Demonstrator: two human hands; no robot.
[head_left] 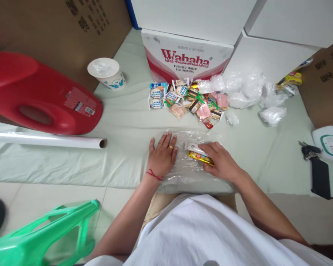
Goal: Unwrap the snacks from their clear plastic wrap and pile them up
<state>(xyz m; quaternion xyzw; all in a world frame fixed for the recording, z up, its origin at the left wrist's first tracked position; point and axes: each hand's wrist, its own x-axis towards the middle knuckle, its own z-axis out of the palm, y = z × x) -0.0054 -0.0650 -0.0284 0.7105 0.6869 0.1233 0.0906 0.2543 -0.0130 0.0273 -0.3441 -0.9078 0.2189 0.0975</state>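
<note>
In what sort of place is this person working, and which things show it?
Probably an indoor storeroom or stock corner, though I cannot be sure. The signs are the Wahaha carton, the brown cartons at both sides, and the pile of small wrapped snacks on the cloth-covered table.

Probably a storeroom (stacked cartons (187, 55)).

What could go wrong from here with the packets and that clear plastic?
The thin film lies wrinkled beneath the flat left hand, so it might crease further or cling. The right hand grips a white packet and a yellow packet together at one end; they could slide apart. The black object sits at the table's near edge and might get knocked off.
</note>
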